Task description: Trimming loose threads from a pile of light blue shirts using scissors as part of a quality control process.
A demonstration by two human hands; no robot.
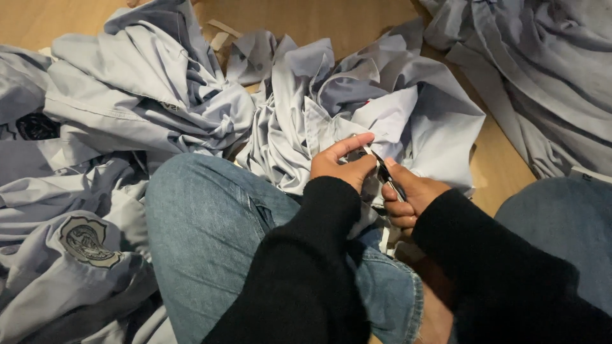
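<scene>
Centre of frame: left hand [341, 164] pinching a fold of the pale grey shirt [382, 114], thumb and fingers closed on the cloth; right hand [408, 194] just beside it, closed round a small dark cutting tool [386, 173], apparently thread snips, exact kind hard to tell. Hands close together, nearly touching, over the raised knee in blue jeans [210, 223], black sleeves to both wrists. Shirt bunched on the wooden floor [319, 19] directly above the hands in the frame, one edge drawn up between them. Judged step: trimming at a seam or edge. To do it well: keep the cloth taut between the left fingertips, expose only the thread or strip to be cut, hold the blade tip in sight and angled away from the left thumb, take short cuts. More grey shirts heaped at the left and upper right of the frame; a round embroidered badge [86, 241] on one at lower left.
</scene>
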